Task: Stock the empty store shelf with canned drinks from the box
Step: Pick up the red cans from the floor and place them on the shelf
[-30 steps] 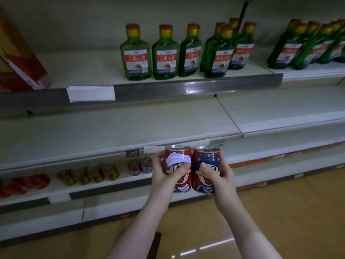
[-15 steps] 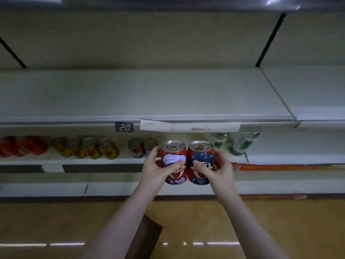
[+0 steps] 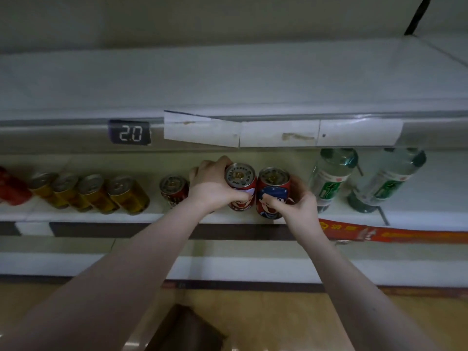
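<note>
- Two red cartoon-printed drink cans are touching side by side at the front edge of the lower shelf; the left can is showing a white-capped face, the right can a blue-haired one.
- The left hand is wrapping around the left can, and the right hand is gripping the right can.
- A matching red can is standing just left of them, with gold cans further left.
- Green-labelled clear bottles are crowding the right side.
- A price tag reading 2.0 and white paper strips are hanging on the metal shelf edge above.

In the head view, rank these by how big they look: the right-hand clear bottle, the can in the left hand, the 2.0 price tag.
1. Right-hand clear bottle, clearly largest.
2. The can in the left hand and the 2.0 price tag look about alike; the left hand hides part of the can, so no ranking.
</note>
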Tool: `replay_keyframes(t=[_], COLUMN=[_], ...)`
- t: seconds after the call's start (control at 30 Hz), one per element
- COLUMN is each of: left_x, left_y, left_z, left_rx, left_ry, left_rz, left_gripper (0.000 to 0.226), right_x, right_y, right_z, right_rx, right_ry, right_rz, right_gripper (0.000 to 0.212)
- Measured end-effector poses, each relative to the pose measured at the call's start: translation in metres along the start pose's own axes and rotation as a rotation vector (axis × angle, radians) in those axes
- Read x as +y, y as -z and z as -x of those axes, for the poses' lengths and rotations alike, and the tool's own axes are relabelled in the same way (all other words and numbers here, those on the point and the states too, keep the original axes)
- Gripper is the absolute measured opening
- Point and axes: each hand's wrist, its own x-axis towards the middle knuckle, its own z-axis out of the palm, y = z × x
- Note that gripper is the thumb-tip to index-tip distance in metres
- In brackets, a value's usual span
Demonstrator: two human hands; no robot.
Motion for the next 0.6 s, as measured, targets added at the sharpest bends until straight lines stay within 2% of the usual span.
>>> replay_keyframes(t=[0.17, 0.6], left_x=[-0.009, -0.034], left_y=[-0.010, -0.028], left_z=[-0.013, -0.005], left_rx=[0.007, 0.105], left_ry=[-0.045, -0.032], left_rz=[-0.118, -0.141], left_gripper=[0.061, 0.075], right_x=[0.020, 0.031], right_y=[-0.003, -0.022], right_z=[-0.012, -0.015], right_rx=[-0.002, -0.059], right_ry=[0.002, 0.013], right_rz=[0.018, 0.049], right_gripper=[0.060, 0.055])
